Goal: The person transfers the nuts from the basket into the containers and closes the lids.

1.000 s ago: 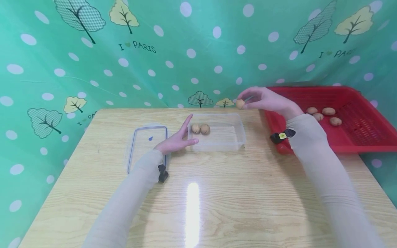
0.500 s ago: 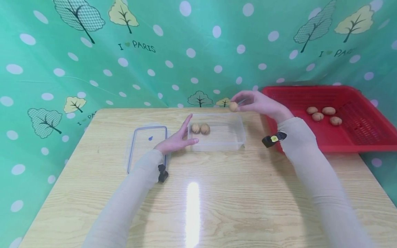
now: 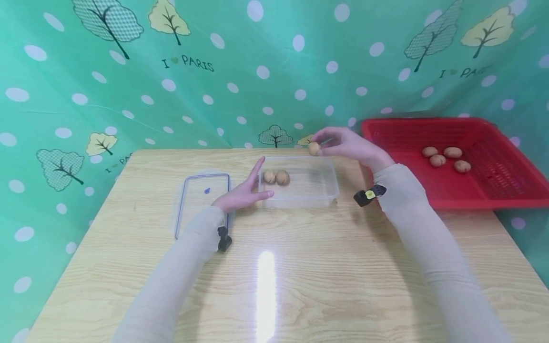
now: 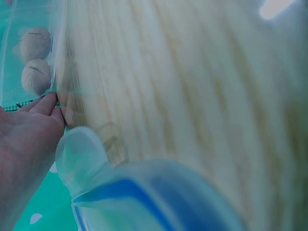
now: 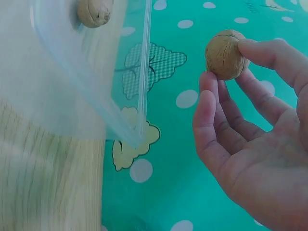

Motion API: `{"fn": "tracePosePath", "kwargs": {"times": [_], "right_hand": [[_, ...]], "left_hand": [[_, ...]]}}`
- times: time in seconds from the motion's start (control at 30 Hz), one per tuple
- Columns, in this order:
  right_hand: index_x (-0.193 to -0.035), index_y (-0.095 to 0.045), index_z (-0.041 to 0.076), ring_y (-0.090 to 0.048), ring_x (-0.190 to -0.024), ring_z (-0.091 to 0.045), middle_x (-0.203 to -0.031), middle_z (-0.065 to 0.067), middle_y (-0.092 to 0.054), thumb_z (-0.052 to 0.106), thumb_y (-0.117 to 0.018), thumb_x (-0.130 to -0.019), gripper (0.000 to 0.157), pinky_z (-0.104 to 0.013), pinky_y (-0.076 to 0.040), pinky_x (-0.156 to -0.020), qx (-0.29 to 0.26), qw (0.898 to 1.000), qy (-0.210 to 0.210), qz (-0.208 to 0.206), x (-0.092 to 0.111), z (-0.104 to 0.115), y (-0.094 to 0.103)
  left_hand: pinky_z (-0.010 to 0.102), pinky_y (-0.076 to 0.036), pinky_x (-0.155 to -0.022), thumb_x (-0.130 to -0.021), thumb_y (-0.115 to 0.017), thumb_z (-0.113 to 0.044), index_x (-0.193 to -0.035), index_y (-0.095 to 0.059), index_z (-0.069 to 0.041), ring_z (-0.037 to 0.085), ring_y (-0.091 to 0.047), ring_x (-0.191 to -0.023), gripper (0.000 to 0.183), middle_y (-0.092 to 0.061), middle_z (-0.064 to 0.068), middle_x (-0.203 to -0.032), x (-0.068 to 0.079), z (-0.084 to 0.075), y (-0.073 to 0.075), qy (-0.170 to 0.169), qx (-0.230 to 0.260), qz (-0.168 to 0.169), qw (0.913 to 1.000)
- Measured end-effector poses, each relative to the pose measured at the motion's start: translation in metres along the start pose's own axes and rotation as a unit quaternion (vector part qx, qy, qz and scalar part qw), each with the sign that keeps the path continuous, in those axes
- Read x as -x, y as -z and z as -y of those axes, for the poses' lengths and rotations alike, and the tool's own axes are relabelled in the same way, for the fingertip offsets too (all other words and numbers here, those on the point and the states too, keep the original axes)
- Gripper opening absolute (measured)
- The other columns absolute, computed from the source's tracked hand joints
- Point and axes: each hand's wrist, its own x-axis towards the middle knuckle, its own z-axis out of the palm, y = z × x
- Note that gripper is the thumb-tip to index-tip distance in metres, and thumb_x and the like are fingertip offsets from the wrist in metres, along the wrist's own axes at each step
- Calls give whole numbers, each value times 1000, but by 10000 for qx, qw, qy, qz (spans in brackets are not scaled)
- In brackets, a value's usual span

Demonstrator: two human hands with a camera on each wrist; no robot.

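Note:
Pinched between the thumb and fingertips of my right hand (image 3: 345,144) is a walnut (image 5: 226,54), held up near the far rim of a clear plastic container (image 3: 309,202). Two more walnuts (image 3: 276,177) lie side by side at the left end inside that container. My left hand (image 3: 242,194) rests against the container's left end, thumb and fingers spread wide along it. In the left wrist view, fingertips (image 4: 47,103) show right at the container's wall, close to the two walnuts.
A clear lid (image 3: 201,207) with a blue seal lies on the wooden table (image 3: 326,276), left of the container and partly behind the left forearm. On the right a red plastic basket (image 3: 411,181) holds several walnuts (image 3: 437,160). A green patterned cloth (image 3: 240,85) hangs behind the table.
My right hand has moved left with the walnut, from beside the red basket to the container's far side. The left hand and the container have stayed in place.

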Motion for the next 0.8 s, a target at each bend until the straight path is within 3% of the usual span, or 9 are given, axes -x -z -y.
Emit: {"fn": "tracePosePath", "kwargs": {"times": [0.27,0.5,0.8], "right_hand": [[-126,-58,2,-58,-111,-29,-125,-11,-59,8,-69,-88,40,-45,-41,-101,-221,9991,318,150,-7,-3,-12],[-128,-58,1,-57,-108,-27,-126,-10,-57,9,-68,-89,41,-39,-45,-97,-468,9979,314,317,-16,-8,-27],[-127,-59,4,-54,-114,-28,-127,-10,-58,8,-69,-89,40,-43,-41,-100,-534,9978,28,397,-20,-15,-43]], "left_hand": [[46,-20,-114,-93,-65,-32,-149,15,-47,35,-14,-143,99,14,-5,-160,0,0,0,13,-22,4,10000],[49,-21,-113,-93,-65,-32,-149,15,-47,38,-14,-142,99,14,-3,-159,2,-2,0,22,-2,-12,10000],[50,-19,-114,-92,-65,-39,-150,15,-45,35,-12,-143,99,13,-4,-160,-1,2,1,-89,-79,30,9999]]}}
